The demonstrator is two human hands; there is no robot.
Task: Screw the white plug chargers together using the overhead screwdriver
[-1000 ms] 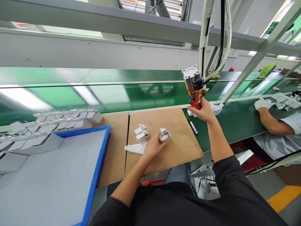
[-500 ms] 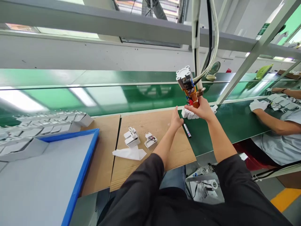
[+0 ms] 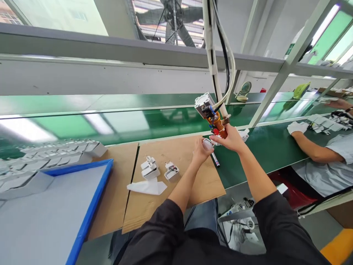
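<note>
My right hand (image 3: 230, 138) is wrapped round the orange body of a hanging tool (image 3: 217, 123), which has a silver block on top and cables running upward. Just left of it, my left hand (image 3: 201, 151) holds a small white part (image 3: 207, 144) close under the tool's red lower end. On the cardboard (image 3: 193, 184) stand a white adapter piece (image 3: 150, 168) and an open white housing (image 3: 171, 171) with wires showing inside. A white sheet (image 3: 147, 187) lies in front of them. White parts (image 3: 243, 134) show partly behind my right hand.
A blue-edged tray (image 3: 93, 198) and rows of white boxes (image 3: 66, 156) are at the left. A marker (image 3: 215, 160) lies on the green surface. At the right, a co-worker's gloved hand (image 3: 298, 127) rests near white parts. A metal beam (image 3: 275, 90) slants upward.
A white part now shows in my left hand, close under the tool. The view has shifted, so the tool and both hands appear lower and further left.
</note>
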